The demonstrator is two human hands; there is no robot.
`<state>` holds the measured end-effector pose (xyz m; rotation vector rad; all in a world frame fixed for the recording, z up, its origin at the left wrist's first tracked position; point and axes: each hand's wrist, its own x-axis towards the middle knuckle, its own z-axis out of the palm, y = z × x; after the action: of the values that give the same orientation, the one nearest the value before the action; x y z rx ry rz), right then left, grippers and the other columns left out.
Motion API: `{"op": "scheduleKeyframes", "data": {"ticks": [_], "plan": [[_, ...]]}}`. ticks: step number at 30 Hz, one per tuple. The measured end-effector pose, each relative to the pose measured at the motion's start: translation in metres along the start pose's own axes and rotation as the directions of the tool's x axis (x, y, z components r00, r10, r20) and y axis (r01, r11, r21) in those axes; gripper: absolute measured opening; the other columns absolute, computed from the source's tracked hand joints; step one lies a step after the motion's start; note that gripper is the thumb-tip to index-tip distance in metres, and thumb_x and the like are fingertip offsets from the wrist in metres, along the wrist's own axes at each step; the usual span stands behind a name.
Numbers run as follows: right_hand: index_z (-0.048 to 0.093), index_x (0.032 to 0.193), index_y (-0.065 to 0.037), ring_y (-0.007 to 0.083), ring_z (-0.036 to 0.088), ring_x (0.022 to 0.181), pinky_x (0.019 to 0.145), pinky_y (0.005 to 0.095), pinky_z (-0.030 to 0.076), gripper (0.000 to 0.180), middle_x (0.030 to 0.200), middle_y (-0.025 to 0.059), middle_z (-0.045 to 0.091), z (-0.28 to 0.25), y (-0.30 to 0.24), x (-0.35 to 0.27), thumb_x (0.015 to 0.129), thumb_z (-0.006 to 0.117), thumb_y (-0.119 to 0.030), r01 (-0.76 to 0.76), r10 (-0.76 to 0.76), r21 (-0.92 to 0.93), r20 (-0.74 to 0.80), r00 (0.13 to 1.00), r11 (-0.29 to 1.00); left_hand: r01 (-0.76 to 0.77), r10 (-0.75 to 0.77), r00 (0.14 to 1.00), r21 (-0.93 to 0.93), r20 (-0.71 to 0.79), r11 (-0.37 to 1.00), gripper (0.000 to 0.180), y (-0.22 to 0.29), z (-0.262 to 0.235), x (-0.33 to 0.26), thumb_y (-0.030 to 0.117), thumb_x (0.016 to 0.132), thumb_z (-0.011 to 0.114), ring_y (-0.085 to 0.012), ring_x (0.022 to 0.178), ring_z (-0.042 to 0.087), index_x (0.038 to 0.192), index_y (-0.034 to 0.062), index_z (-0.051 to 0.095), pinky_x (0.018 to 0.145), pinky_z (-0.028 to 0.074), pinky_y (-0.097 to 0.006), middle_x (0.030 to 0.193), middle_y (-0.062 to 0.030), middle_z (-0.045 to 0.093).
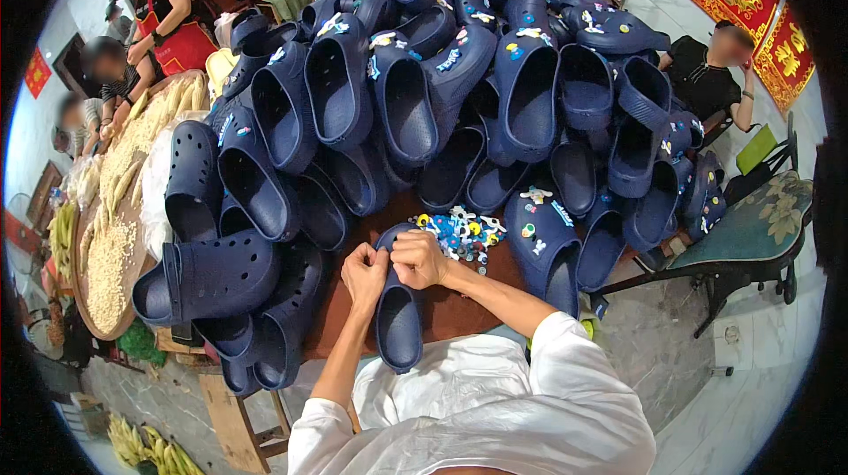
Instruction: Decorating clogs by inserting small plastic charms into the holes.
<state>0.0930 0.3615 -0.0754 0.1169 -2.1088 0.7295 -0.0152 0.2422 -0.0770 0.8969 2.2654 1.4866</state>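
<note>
A navy blue foam clog (399, 329) lies on the brown tabletop in front of me, its heel end toward my body. My left hand (364, 273) is closed at the left side of its toe part. Against the top of the toe, my right hand (419, 259) is curled into a fist, knuckles up, close to the left thumb. Whatever the right fingers hold is hidden beneath them. Just beyond the right hand sits a loose heap of small shoe charms (464, 235), white, blue, yellow and black.
A high pile of navy clogs (411, 108), many bearing charms, covers the far table. Plain clogs (221, 272) are stacked at left; a decorated clog (539, 236) stands at right. A round tray (87, 276) of corn kernels, several seated people and a green chair (751, 223) surround the table.
</note>
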Motion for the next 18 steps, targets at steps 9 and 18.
{"op": "scheduleKeyframes", "data": {"ticks": [9, 18], "plan": [[0.046, 0.061, -0.005, 0.0311, 0.051, 0.049, 0.048, 0.0417, 0.039, 0.024, 0.058, 0.0114, 0.044, 0.002, -0.013, -0.016, 0.077, 0.062, -0.013, -0.221, 0.205, -0.083, -0.171, 0.964, 0.972, -0.060, 0.062, 0.998, 0.109, -0.016, 0.992, 0.038, 0.004, 0.002, 0.003, 0.018, 0.081, 0.070, -0.0092, 0.054, 0.040, 0.058, 0.0033, 0.044, 0.051, 0.037, -0.033, 0.052, -0.0026, 0.042], [0.047, 0.065, -0.001, 0.0333, 0.053, 0.056, 0.051, 0.0426, 0.038, 0.023, 0.063, 0.0153, 0.047, 0.011, -0.026, -0.026, 0.084, 0.058, -0.007, -0.436, 0.396, -0.075, -0.303, 0.867, 0.897, -0.190, 0.191, 0.981, 0.018, -0.032, 0.982, 0.043, 0.003, -0.001, 0.004, 0.021, 0.087, 0.070, -0.0103, 0.054, 0.035, 0.061, 0.0032, 0.041, 0.050, 0.035, -0.035, 0.054, -0.0083, 0.037]]}}
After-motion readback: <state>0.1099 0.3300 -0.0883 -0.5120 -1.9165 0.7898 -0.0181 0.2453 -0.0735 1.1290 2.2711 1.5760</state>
